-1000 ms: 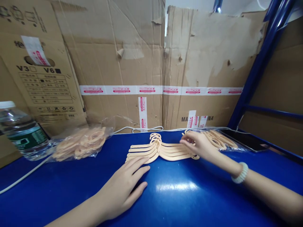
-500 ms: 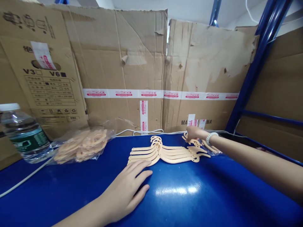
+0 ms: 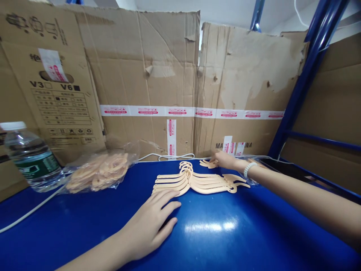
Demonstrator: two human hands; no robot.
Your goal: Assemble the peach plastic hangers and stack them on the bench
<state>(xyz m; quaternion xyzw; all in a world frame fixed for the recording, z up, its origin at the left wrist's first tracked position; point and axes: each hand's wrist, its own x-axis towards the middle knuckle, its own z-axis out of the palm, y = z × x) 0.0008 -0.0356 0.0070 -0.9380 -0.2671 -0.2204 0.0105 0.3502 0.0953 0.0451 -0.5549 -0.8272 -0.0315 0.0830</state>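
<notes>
A clear plastic bag (image 3: 98, 171) lay at the left of the blue worktop (image 3: 214, 241), stuffed with small peach hangers in a loose heap. A second clear bag (image 3: 262, 162) sat at the right rear, mostly hidden under the right forearm, with a few of the same peach hangers showing inside. A water bottle (image 3: 29, 158) with a white cap and green label stood at the far left, partly full. Worn cardboard boxes (image 3: 146, 75) banded with white and red tape walled off the back.

Between the two bags a stack of hangers (image 3: 194, 180) lay flat on the worktop. They were staggered one behind another, with their long axes running left to right. Their hooks were bunched at the middle and pointed away toward the boxes.

The left hand (image 3: 150, 222) rested palm down with its grip apart and fingers spread. Its fingertips touched the left end of the nearest hanger in the stack, so the stack lay just beyond and to the right of that hand.

The right hand (image 3: 227, 160), with a pale bead bracelet (image 3: 248, 169) on its wrist, reached to the back edge beside the second bag. Its fingers were bunched over the right end of a single hanger (image 3: 207, 163). That hanger lay flat behind the stack with its length left to right, sticking out to the left of the hand. Whether that grip was closed on the hanger or only pressing on it could not be told.

A white cable (image 3: 28, 214) trailed across the left of the worktop, and a blue rack post (image 3: 304, 75) rose at the right.
</notes>
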